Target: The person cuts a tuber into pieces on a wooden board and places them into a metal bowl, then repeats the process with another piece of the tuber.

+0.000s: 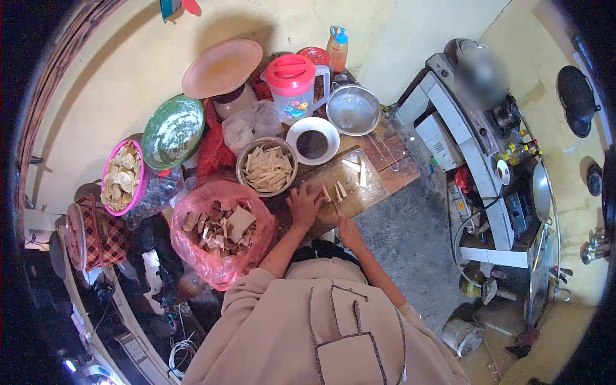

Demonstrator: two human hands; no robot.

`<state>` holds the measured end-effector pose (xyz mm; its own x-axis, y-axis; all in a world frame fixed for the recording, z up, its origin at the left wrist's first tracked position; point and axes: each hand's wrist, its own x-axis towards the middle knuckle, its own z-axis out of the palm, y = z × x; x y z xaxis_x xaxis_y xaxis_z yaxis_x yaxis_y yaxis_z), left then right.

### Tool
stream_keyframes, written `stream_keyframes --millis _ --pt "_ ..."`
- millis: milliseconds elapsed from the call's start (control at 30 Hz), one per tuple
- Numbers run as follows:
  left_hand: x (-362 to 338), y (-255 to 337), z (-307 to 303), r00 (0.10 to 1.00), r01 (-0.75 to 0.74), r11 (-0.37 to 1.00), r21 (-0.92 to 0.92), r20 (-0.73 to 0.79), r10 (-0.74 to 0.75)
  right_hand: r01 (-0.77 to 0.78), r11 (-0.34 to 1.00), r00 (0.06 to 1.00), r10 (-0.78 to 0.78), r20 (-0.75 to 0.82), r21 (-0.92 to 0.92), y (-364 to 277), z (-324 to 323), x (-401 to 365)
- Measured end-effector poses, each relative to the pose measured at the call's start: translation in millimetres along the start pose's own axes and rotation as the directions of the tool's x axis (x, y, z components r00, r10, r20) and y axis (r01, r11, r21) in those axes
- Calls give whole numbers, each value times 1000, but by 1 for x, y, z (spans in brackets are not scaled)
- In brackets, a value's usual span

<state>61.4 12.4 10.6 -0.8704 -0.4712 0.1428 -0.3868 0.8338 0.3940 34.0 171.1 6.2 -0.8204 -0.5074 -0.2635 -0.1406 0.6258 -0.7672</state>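
Observation:
My left hand [305,205] rests at the near left of the cutting board [375,189], its bent fingertips against a pale stick [326,194] that looks like peeled root. My right hand [350,233] is closed around a knife [336,209], whose thin blade points away from me, beside that stick. Two cut sticks [341,188] lie just right of the blade, and a few longer pieces [362,174] lie farther back on the board. Behind my left hand, a metal bowl [240,173] holds many similar sticks.
A white bowl of dark liquid [312,144], a strainer [353,110] and a red-lidded pitcher [290,86] stand behind the board. At left are a pink bag of peelings [269,224], a green basin [173,131] and a pink basket [106,186]. A stove counter [471,138] stands at right.

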Motion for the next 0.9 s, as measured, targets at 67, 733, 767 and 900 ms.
stream_keyframes --millis 67,733,767,900 --pt "-1 -2 9 1000 10 1000 -20 -26 -10 1 998 999 1 32 -60 -5 -2 0" --pt "-11 1 13 999 38 998 -44 -20 -38 -137 986 990 141 33 -93 -6 10 4" --pt "-11 0 14 1000 20 1000 -20 -23 -21 -125 987 991 130 41 -105 -4 10 5" --pt "-12 1 10 993 -94 996 8 -65 94 -123 987 973 140 182 -105 -8 -2 4"
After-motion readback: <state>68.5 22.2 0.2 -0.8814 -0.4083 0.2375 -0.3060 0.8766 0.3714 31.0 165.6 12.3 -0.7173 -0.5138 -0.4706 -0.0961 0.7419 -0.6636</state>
